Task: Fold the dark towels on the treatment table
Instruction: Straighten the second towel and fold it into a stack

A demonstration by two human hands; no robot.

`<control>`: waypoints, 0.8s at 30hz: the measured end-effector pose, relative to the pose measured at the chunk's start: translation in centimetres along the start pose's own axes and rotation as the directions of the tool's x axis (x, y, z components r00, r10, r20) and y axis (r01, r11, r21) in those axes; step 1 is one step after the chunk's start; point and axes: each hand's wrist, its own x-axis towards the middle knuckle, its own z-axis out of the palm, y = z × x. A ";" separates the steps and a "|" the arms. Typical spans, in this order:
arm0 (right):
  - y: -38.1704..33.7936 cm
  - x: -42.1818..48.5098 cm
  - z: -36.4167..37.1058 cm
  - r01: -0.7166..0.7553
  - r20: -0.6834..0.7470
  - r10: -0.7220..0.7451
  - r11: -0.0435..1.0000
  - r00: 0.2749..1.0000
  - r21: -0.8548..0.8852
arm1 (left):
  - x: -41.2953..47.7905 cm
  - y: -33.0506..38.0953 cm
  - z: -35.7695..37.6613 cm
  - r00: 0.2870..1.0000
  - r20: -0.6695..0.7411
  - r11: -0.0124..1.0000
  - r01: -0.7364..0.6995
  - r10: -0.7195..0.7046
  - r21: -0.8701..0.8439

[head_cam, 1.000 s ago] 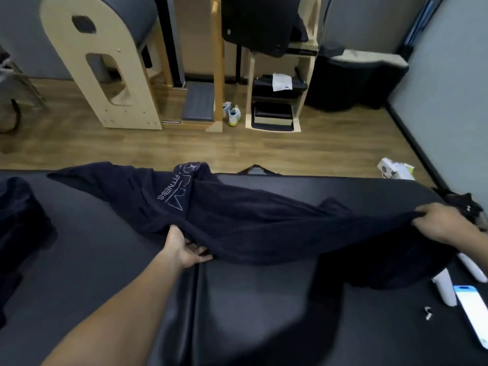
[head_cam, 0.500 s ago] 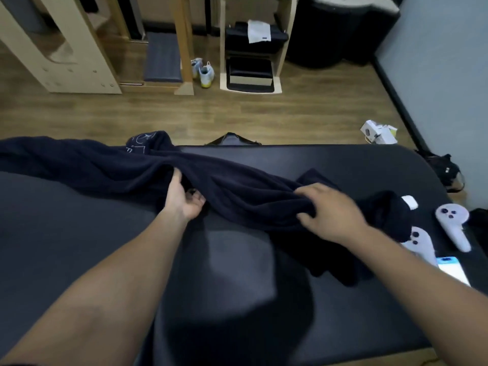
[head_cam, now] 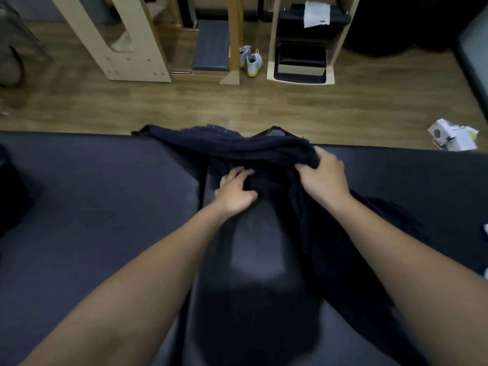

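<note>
A dark navy towel (head_cam: 237,146) lies bunched at the far edge of the black treatment table (head_cam: 92,207), with one end trailing down the right side toward me. My right hand (head_cam: 320,178) grips a gathered fold of the towel and holds it over the bunched part. My left hand (head_cam: 236,190) lies just left of it, fingers curled into the cloth at the fold. Another dark towel (head_cam: 8,186) shows only as a heap at the left frame edge.
Beyond the table lies a wooden floor with a wooden barrel frame (head_cam: 126,48), a pair of pale shoes (head_cam: 250,60), a shelf unit (head_cam: 301,43) and a small white box (head_cam: 451,134). A seam runs down the table near the middle.
My right hand has carried the towel's right end leftward until it meets my left hand. The spread towel is now doubled and bunched at the middle. The view has tilted further down.
</note>
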 end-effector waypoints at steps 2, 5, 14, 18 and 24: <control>-0.1 0.6 -1.3 0.001 0.013 -0.002 0.997 1.000 0.075 | 1.7 0.1 0.9 0.988 -0.148 0.999 0.050 -0.050 -0.002; 0.6 0.8 -2.1 0.018 -0.003 -0.018 0.994 1.000 0.107 | 3.3 1.8 1.9 0.822 -0.297 0.783 0.258 -0.486 -0.566; 2.8 -4.0 3.8 0.138 0.347 -0.051 0.963 0.937 -0.232 | -1.5 0.9 -1.2 0.914 -0.015 0.326 0.129 -0.404 -0.937; 2.9 -11.2 8.9 0.456 0.648 -0.106 0.795 0.755 -0.401 | -12.5 -4.6 0.1 0.971 -0.114 0.557 0.024 -0.212 -0.830; 2.2 -16.5 8.0 0.370 0.955 0.196 0.890 0.221 -0.268 | -28.3 -12.0 2.6 0.971 0.160 0.577 0.233 -0.175 -0.783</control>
